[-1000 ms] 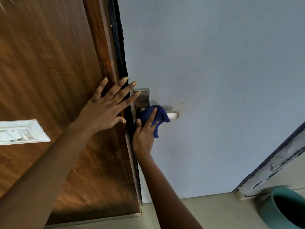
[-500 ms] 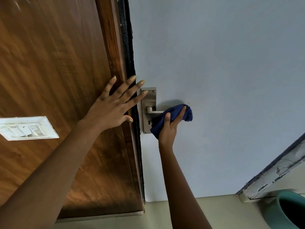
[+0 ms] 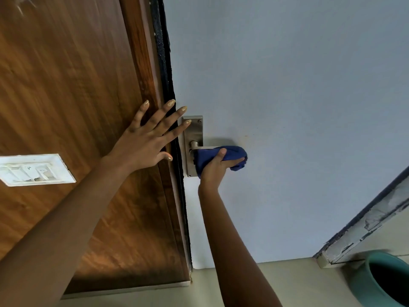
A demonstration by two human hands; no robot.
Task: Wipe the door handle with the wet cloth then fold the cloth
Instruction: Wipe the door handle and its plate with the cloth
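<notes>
A steel door handle (image 3: 194, 144) on a tall back plate sits at the left edge of a pale blue door (image 3: 287, 107). A dark blue cloth (image 3: 232, 154) is wrapped over the lever's outer end, hiding most of the lever. My right hand (image 3: 215, 167) grips the cloth from below, thumb on top. My left hand (image 3: 147, 144) lies flat with fingers spread on the brown wooden frame (image 3: 66, 85), fingertips reaching the door's edge and the handle plate.
A white switch plate (image 3: 35, 169) is mounted on the wood at the left. A teal round container (image 3: 385, 282) stands on the floor at the bottom right, beside a worn white door frame (image 3: 365, 224). Beige floor runs along the bottom.
My right hand has slid the cloth outward along the lever, from near the back plate to the lever's far end. The left hand has stayed flat on the frame.
</notes>
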